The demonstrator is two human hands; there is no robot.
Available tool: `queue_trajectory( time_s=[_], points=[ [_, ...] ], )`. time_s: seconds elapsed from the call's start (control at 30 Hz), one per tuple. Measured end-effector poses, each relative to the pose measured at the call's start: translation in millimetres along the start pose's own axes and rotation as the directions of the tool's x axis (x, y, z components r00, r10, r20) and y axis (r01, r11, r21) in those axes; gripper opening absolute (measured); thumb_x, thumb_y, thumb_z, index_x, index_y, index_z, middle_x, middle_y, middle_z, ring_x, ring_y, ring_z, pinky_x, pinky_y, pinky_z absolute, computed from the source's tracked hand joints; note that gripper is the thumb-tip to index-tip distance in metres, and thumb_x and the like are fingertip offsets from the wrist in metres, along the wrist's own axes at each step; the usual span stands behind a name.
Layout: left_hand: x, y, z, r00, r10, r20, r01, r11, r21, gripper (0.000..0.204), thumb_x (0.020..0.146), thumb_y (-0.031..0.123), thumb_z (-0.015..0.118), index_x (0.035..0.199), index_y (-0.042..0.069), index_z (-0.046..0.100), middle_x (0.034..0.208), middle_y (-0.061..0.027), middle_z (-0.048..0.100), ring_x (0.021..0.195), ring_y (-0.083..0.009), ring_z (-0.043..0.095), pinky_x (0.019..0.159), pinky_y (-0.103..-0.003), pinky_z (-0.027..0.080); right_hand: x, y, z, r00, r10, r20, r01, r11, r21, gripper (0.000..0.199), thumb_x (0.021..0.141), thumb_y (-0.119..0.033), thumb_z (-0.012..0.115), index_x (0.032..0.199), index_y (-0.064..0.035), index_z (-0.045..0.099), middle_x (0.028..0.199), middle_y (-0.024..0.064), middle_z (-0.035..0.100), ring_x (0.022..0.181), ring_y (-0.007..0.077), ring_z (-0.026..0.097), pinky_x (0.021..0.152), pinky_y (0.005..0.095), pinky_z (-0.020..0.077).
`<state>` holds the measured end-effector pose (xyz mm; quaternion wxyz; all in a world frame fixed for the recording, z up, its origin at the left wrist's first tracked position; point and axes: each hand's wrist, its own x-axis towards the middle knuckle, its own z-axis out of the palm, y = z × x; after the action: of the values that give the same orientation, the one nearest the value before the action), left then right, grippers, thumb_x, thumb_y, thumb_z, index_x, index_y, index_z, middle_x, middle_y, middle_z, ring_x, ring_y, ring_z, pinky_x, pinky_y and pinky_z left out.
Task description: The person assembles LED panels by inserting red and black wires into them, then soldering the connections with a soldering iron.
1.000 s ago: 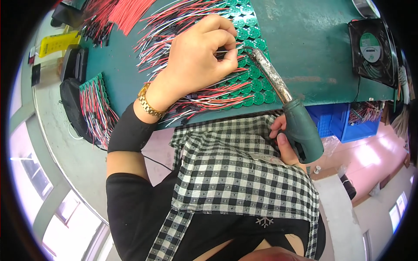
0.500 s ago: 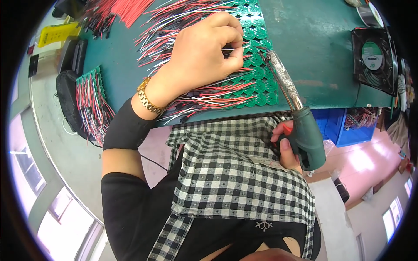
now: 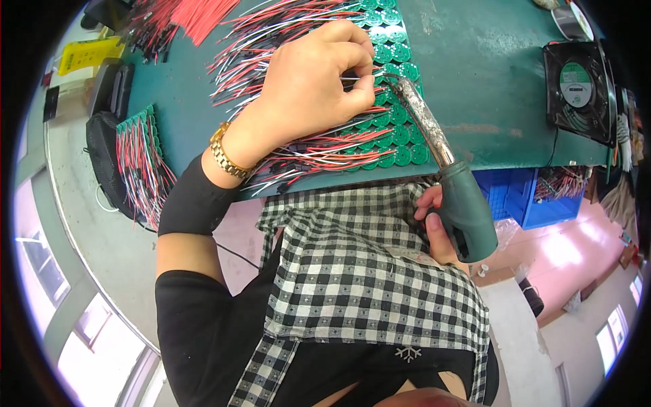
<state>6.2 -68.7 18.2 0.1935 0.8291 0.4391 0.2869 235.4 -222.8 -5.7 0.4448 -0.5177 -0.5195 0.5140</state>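
Observation:
A panel of small round green circuit boards (image 3: 401, 135) lies on the green bench, with rows of red, white and black wires (image 3: 339, 146) running left from it. My left hand (image 3: 319, 78) is over the wires, thumb and forefinger pinched on a thin wire at the panel's edge. In my right hand (image 3: 439, 234) is a soldering iron (image 3: 468, 210) with a dark green handle and a scorched metal barrel. Its bent tip reaches the boards just right of my left fingertips; whether it touches a board I cannot tell.
A black fan (image 3: 576, 85) stands at the right, beside a solder reel (image 3: 571, 22). Below the bench edge is a blue crate (image 3: 542, 200) holding wires. Red wires (image 3: 200, 17) lie at the far left, and another wired panel (image 3: 144, 152) hangs over a black bag (image 3: 102, 146).
The soldering iron has shifted left, bringing its tip closer to my left fingertips. My left hand stays almost in place.

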Motion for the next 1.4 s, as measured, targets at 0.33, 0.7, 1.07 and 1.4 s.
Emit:
queue_trajectory(
  time_s=[0.33,0.7,1.07,1.4],
  points=[
    [0,-1,0,0.999,0.034,-0.012,-0.034,0.999,0.033,0.007,0.068,0.003,0.066,0.069,0.004,0.059,0.089,0.0003,0.061,0.06,-0.0069,0.056,0.051,-0.019,0.048,-9,7,-7,0.999,0.003,0.038,-0.008,0.991,0.133,0.04,0.086,-0.019,0.057,0.119,-0.0005,0.044,0.093,0.0138,0.057,0.072,0.0169,0.056,0.066,0.0303,0.0466],
    [1,0,-1,0.999,0.03,0.013,-0.031,0.999,0.016,0.008,0.068,0.002,0.066,0.069,0.004,0.059,0.089,-0.0006,0.061,0.063,-0.0075,0.057,0.051,-0.019,0.049,-13,13,-9,1.0,0.021,0.02,-0.023,0.989,0.146,0.041,0.085,-0.025,0.06,0.115,0.0002,0.046,0.091,0.0122,0.056,0.073,0.0164,0.056,0.066,0.0306,0.0459],
    [2,2,-1,0.998,0.068,-0.007,-0.067,0.993,0.1,0.008,0.07,0.003,0.066,0.072,0.004,0.058,0.091,-0.0011,0.061,0.063,-0.0086,0.058,0.049,-0.021,0.049,-15,11,-4,0.996,0.088,-0.022,-0.08,0.964,0.253,0.042,0.083,-0.026,0.066,0.114,-0.0017,0.05,0.089,0.0118,0.058,0.073,0.0168,0.055,0.068,0.0307,0.046],
    [-2,7,-13,0.987,-0.008,0.16,0.012,1.0,-0.025,0.008,0.071,0.003,0.066,0.071,0.003,0.058,0.106,-0.005,0.06,0.072,-0.0112,0.06,0.058,-0.022,0.05,-21,1,-13,0.987,0.162,-0.021,-0.15,0.949,0.276,0.027,0.083,-0.017,0.061,0.102,0.002,0.057,0.086,0.0082,0.059,0.07,0.0131,0.056,0.064,0.0265,0.0467]
  ],
)
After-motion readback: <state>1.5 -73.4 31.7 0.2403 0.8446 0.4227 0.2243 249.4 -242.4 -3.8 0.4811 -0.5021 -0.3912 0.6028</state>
